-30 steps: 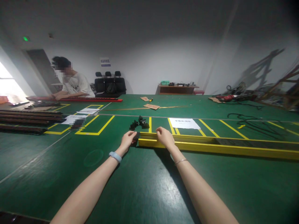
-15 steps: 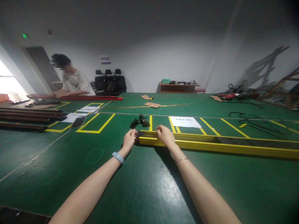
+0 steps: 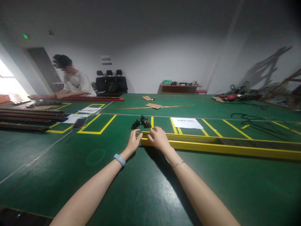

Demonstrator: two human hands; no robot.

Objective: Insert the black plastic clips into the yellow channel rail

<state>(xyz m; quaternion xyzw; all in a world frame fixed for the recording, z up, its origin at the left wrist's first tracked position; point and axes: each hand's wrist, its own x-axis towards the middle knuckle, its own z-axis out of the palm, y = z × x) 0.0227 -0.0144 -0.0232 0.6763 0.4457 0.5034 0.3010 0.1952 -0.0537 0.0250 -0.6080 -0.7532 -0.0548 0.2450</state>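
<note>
A long yellow rail [image 3: 211, 148] lies across the green table, its left end between my hands. My left hand [image 3: 134, 142] is just left of that end, fingers apart, with nothing visible in it. Over the rail near the same end is my right hand [image 3: 158, 137]; its fingers are bent down toward the channel, and what they touch or hold is hidden. Small black parts [image 3: 141, 122] sit in a pile just beyond the rail's left end.
Dark rails [image 3: 30, 117] lie at the left. A person [image 3: 77, 83] works over a red rail [image 3: 101, 99] at the back left. White paper [image 3: 187, 123], cardboard [image 3: 153, 106], black cables [image 3: 254, 124] and a red tool [image 3: 231, 97] lie on the green table [image 3: 145, 194].
My right hand has moved left along the rail toward its end. My left hand's fingers have opened, and the dark piece beside them at the rail's end no longer shows there.
</note>
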